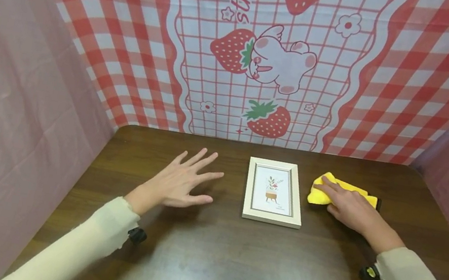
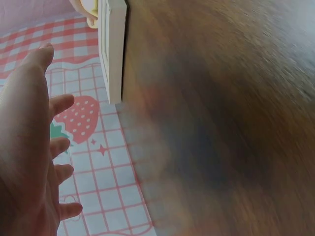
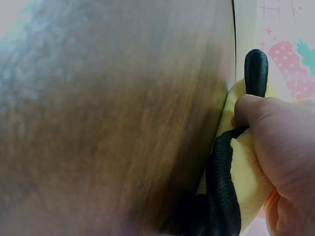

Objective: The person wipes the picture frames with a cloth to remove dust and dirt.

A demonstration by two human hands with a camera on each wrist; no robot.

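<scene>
A cream-edged picture frame [image 1: 271, 218] lies face up on the table, showing a print of flowers in a planter. To its left, my left hand [image 1: 181, 180] is held palm down with fingers spread, apart from the frame and holding nothing. On the frame's other side, my right hand [image 1: 354, 210] grips a folded yellow cloth [image 1: 322, 191] against the tabletop. The right wrist view shows the thumb pressed into the cloth [image 3: 248, 172] beside its black edging; the other fingertips are hidden there. In the left wrist view the frame's side [image 2: 115, 54] stands beyond the fingers.
The dark wooden table [image 1: 230, 261] reaches back to a red-and-white checked backdrop [image 1: 133, 44] with strawberry prints. Pinkish curtains [image 1: 20, 124] hang at both sides. Each wrist wears a small black device [image 1: 137, 235] near the sleeve cuff.
</scene>
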